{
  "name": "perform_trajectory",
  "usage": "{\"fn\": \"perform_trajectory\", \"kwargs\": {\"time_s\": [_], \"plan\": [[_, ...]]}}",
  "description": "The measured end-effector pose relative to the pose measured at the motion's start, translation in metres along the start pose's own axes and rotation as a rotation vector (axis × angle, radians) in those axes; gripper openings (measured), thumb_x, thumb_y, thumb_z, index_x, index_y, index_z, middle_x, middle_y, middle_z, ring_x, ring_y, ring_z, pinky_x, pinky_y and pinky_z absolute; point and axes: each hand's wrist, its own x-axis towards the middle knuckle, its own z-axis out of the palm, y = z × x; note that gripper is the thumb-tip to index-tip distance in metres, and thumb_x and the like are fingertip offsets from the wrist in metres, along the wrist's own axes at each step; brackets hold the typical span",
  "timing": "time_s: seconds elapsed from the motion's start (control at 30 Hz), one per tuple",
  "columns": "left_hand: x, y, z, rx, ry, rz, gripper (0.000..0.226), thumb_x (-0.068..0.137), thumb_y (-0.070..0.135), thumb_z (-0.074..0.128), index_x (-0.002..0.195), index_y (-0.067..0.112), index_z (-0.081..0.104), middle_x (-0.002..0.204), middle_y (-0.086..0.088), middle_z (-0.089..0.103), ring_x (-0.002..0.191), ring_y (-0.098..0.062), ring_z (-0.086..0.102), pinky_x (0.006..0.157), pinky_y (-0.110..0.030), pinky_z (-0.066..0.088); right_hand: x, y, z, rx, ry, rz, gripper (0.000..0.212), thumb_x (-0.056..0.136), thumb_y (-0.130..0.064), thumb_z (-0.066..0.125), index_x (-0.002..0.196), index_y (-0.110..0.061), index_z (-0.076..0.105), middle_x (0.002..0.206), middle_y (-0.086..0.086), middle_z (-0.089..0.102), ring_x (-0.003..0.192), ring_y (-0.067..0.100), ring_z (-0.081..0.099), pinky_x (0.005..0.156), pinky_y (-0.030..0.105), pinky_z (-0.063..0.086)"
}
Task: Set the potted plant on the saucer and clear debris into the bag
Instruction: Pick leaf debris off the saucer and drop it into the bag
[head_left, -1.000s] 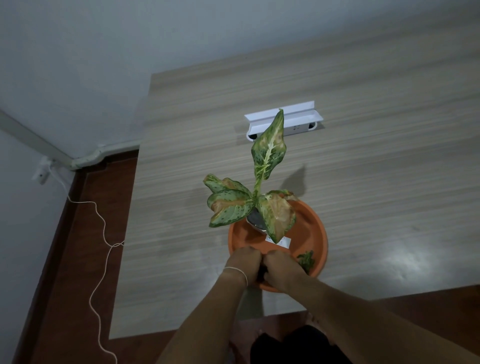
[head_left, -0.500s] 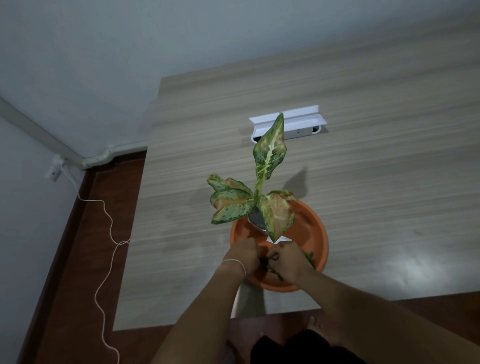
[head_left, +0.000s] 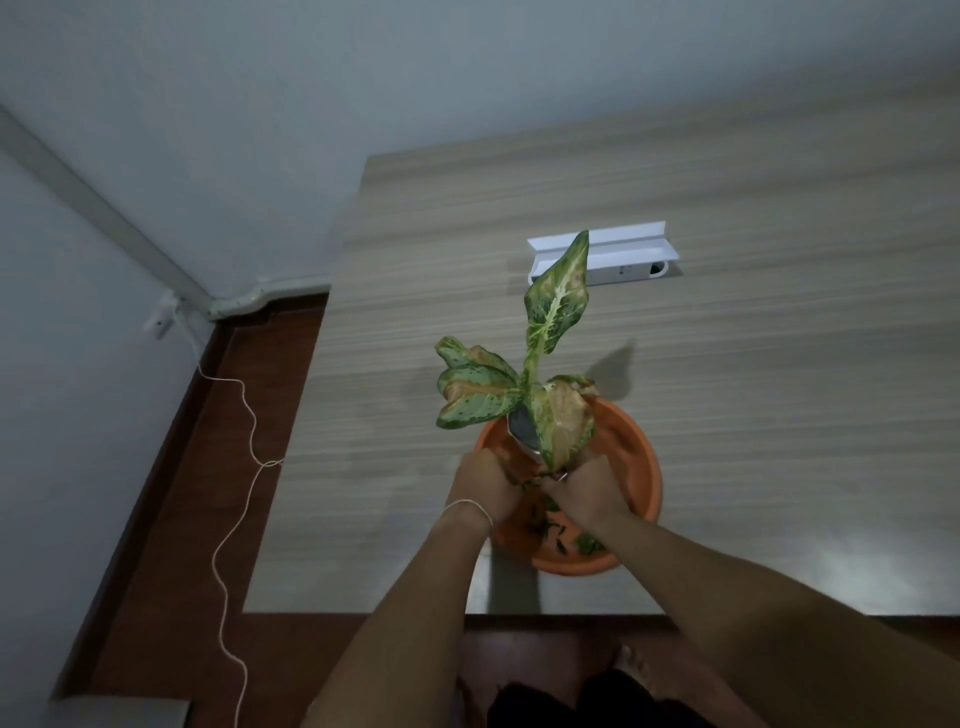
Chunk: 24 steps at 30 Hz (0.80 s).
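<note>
Right now the left hand (head_left: 485, 488) and right hand (head_left: 589, 493) meet over the saucer (head_left: 631, 452), fingers curled on something small; the potted plant (head_left: 524, 395) rises just beyond them

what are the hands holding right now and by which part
Both the left hand and right hand close around the base of the potted plant, low over the orange saucer; the exact grip is hidden.
</note>
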Motion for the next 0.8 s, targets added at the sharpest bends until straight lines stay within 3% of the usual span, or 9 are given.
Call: {"fn": "perform_trajectory", "kwargs": {"time_s": [0.17, 0.3, 0.33, 0.47, 0.53, 0.6, 0.63, 0.73, 0.8], "plan": [[-0.013, -0.026, -0.003, -0.104, 0.038, -0.106, 0.023, 0.067, 0.02, 0.074, 0.059, -0.001, 0.066, 0.069, -0.022, 0.071, 0.072, -0.038, 0.068, 0.067, -0.04, 0.057, -0.01, -0.017, 0.01, 0.113, 0.021, 0.121, 0.004, 0.073, -0.002, 0.072, 0.07, -0.003, 0.071, 0.066, 0.012, 0.073, 0.06, 0.021, 0.069, 0.057, 0.038, 0.057], [-0.025, -0.047, -0.013, -0.297, 0.085, -0.186, 0.009, 0.066, 0.014, 0.075, 0.068, 0.005, 0.077, 0.073, -0.012, 0.076, 0.074, -0.025, 0.072, 0.073, -0.034, 0.06, -0.015, -0.032, 0.026, 0.136, 0.084, 0.177, 0.013, 0.074, -0.003, 0.076, 0.066, -0.013, 0.073, 0.067, 0.001, 0.07, 0.063, 0.011, 0.064, 0.051, 0.009, 0.047], [-0.029, -0.052, -0.018, -0.344, 0.102, -0.205, 0.007, 0.067, 0.012, 0.075, 0.068, 0.006, 0.077, 0.074, -0.011, 0.076, 0.076, -0.023, 0.072, 0.076, -0.032, 0.06, -0.018, -0.039, 0.03, 0.135, 0.082, 0.178, 0.014, 0.075, -0.003, 0.076, 0.068, -0.015, 0.073, 0.068, -0.002, 0.068, 0.066, 0.012, 0.064, 0.053, 0.008, 0.046], [-0.049, -0.087, -0.038, -0.482, 0.173, -0.269, 0.005, 0.068, 0.013, 0.074, 0.068, 0.01, 0.078, 0.072, -0.004, 0.076, 0.073, -0.015, 0.072, 0.081, -0.031, 0.061, -0.029, -0.069, 0.057, 0.04, -0.055, 0.113, 0.011, 0.08, -0.009, 0.073, 0.078, -0.019, 0.075, 0.077, -0.005, 0.069, 0.071, 0.017, 0.066, 0.067, 0.03, 0.057], [-0.065, -0.111, -0.05, -0.516, 0.211, -0.322, 0.005, 0.067, 0.011, 0.075, 0.07, 0.01, 0.079, 0.074, -0.005, 0.077, 0.073, -0.016, 0.072, 0.081, -0.031, 0.061, -0.034, -0.084, 0.076, 0.054, -0.077, 0.096, 0.01, 0.08, -0.01, 0.075, 0.079, -0.021, 0.076, 0.08, -0.002, 0.072, 0.061, 0.014, 0.064, 0.053, 0.021, 0.057], [-0.084, -0.136, -0.062, -0.533, 0.248, -0.361, 0.009, 0.066, 0.01, 0.077, 0.075, 0.009, 0.079, 0.077, -0.007, 0.078, 0.073, -0.016, 0.073, 0.081, -0.03, 0.061, -0.042, -0.105, 0.098, 0.024, -0.097, 0.048, 0.009, 0.08, -0.009, 0.075, 0.088, -0.012, 0.077, 0.082, 0.002, 0.07, 0.058, 0.009, 0.057, 0.038, 0.003, 0.038], [-0.094, -0.15, -0.067, -0.531, 0.268, -0.378, 0.011, 0.066, 0.011, 0.078, 0.076, 0.008, 0.079, 0.077, -0.008, 0.078, 0.072, -0.016, 0.073, 0.08, -0.03, 0.061, -0.046, -0.115, 0.11, 0.022, -0.111, 0.022, 0.01, 0.08, -0.008, 0.075, 0.09, -0.009, 0.077, 0.085, 0.006, 0.072, 0.058, 0.009, 0.056, 0.036, 0.003, 0.036], [-0.13, -0.197, -0.078, -0.547, 0.343, -0.478, 0.014, 0.064, 0.013, 0.079, 0.076, 0.007, 0.079, 0.075, -0.01, 0.077, 0.066, -0.017, 0.07, 0.072, -0.024, 0.058, -0.065, -0.142, 0.15, -0.018, -0.19, -0.072, 0.011, 0.077, -0.01, 0.078, 0.088, -0.011, 0.079, 0.088, 0.008, 0.077, 0.067, 0.012, 0.063, 0.063, 0.014, 0.052], [-0.158, -0.23, -0.078, -0.58, 0.399, -0.546, 0.017, 0.061, 0.015, 0.081, 0.076, 0.008, 0.079, 0.077, -0.008, 0.078, 0.071, -0.015, 0.071, 0.073, -0.023, 0.057, -0.082, -0.157, 0.179, -0.052, -0.26, -0.128, 0.009, 0.076, -0.012, 0.078, 0.085, -0.012, 0.079, 0.085, 0.006, 0.077, 0.074, 0.012, 0.066, 0.076, 0.023, 0.054]]}}
